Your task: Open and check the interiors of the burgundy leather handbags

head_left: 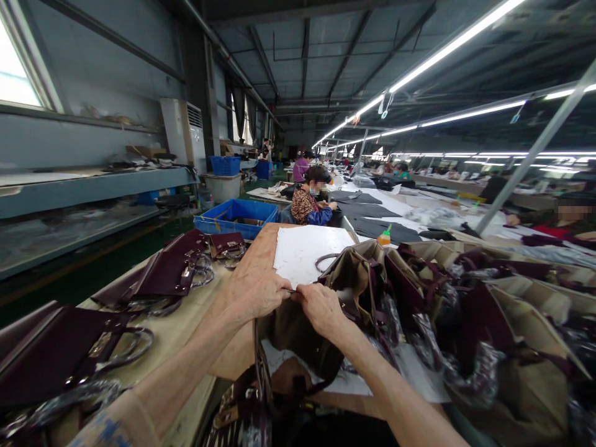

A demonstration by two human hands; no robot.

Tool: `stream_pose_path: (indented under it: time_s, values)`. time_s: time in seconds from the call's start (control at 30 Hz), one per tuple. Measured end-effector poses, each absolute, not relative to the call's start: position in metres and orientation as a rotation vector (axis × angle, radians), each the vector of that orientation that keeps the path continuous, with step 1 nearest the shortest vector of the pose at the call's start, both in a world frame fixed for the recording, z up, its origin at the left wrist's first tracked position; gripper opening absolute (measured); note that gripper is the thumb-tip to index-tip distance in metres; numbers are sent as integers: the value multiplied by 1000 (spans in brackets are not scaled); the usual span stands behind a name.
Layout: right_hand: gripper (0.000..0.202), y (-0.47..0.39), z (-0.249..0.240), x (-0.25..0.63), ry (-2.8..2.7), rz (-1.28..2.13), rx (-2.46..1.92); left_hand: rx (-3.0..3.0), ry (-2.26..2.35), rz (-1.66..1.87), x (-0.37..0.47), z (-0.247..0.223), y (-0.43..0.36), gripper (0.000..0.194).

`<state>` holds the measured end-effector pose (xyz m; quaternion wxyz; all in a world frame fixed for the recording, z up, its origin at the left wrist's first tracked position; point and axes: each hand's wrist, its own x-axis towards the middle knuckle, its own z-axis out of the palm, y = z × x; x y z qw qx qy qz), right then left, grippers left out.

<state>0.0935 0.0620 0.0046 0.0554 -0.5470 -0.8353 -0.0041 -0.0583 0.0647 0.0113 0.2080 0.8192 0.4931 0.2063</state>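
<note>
In the head view my left hand [266,297] and my right hand [321,305] meet near the middle, thumbs and fingertips pinched close together. Between them they grip the upper edge of a handbag [298,329], whose dark brownish side hangs below my fingers. Its front, with metal fittings, faces down toward me at the lower middle. Any small item in my fingertips is too hidden to make out. Just right of my right hand stands an open handbag with beige lining [356,273]. A white sheet [307,248] lies on the table beyond my hands.
Several finished-looking maroon handbags [60,347] with wrapped handles lie at the left. More open handbags [521,347] crowd the right side. A blue crate [237,217], a small glue-like bottle [384,236] and a seated co-worker [310,202] are farther ahead. A slanted metal pole [535,149] rises at the right.
</note>
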Motion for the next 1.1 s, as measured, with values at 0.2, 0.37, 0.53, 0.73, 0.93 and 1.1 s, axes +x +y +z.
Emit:
stream_pose_path:
  time_s: [0.2, 0.37, 0.53, 0.73, 0.93, 1.1]
  values:
    - [32, 55, 8, 134, -2577, 164, -1682, 2256, 1401, 617, -71, -4, 72, 20]
    - [32, 48, -1, 174, -2491, 433, -1574, 2230, 1410, 616, -71, -8, 74, 21]
    - [34, 43, -14, 170, -2363, 229, -1629, 2220, 1415, 591, -71, -7, 73, 22]
    - [30, 36, -12, 165, -2345, 235, -1706, 2321, 1403, 574, -72, -2, 69, 22]
    - [36, 19, -6, 164, -2242, 472, -1675, 2357, 1480, 613, -75, 18, 49, 34]
    - [22, 11, -6, 162, -2290, 400, -1666, 2291, 1585, 685, -82, 30, 20, 49]
